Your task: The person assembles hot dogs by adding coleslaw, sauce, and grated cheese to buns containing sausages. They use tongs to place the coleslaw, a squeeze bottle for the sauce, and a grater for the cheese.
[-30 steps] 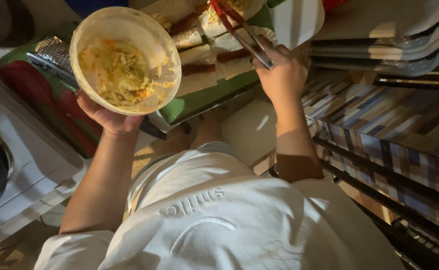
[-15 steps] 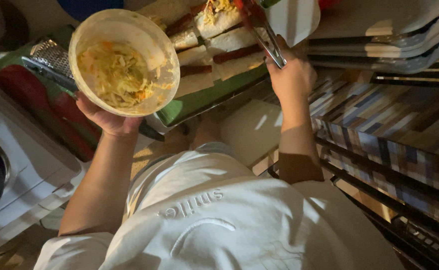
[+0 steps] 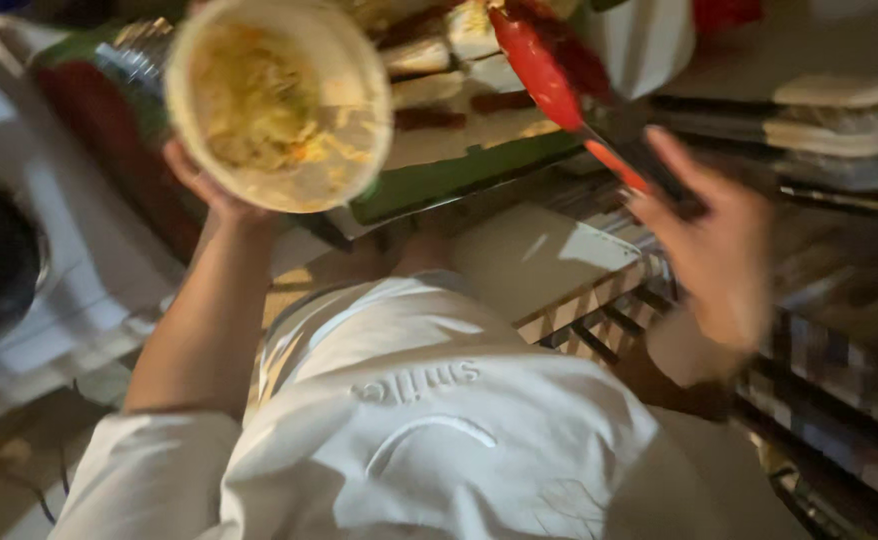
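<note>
Tongs point(image 3: 569, 90), red-tipped, seemingly clasped in the right hand point(image 3: 719, 250), slant up-left from that grip toward the bowl point(image 3: 279, 100) cupped underneath by the left hand point(image 3: 209, 185).

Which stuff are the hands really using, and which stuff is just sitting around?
In use:
left hand holding bowl of shredded salad
right hand holding red-tipped tongs
sandwich bread on green tray

Just sitting around:
stacked pale trays
white stove

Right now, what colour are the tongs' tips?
Red, seen in the head view: the tongs in the right hand.
</note>
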